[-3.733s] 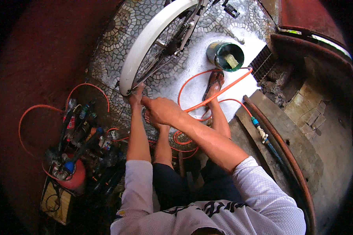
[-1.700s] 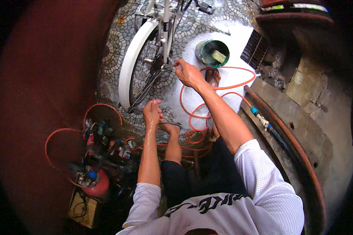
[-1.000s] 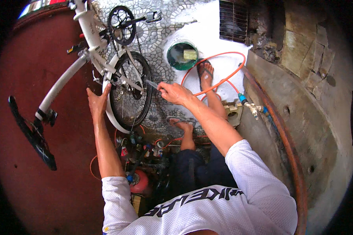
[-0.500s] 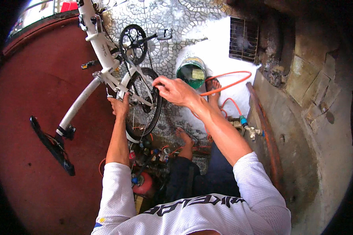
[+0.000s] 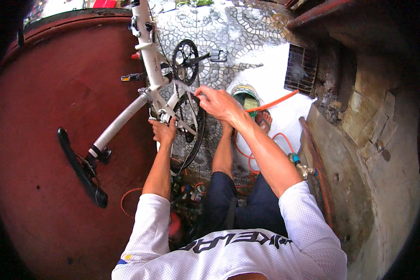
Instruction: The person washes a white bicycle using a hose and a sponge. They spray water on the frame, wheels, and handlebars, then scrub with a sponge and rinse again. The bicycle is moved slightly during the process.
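Glaring white patch (image 5: 287,115), black corners, bent edges

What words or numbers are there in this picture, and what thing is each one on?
White shirt: big black capital letters across it, partly lost in the folds; I won't copy them out.
White bike frame: small dark writing on the thick tube, too small and blurred to read.
Left sleeve: a small yellow and blue mark near the edge of the shirt, with no letters I can make out.
I can't make out any numbers.

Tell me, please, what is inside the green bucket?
Inside the green bucket, a pale yellow block shows. The right hand and orange hose cover part; what lies there is hidden.
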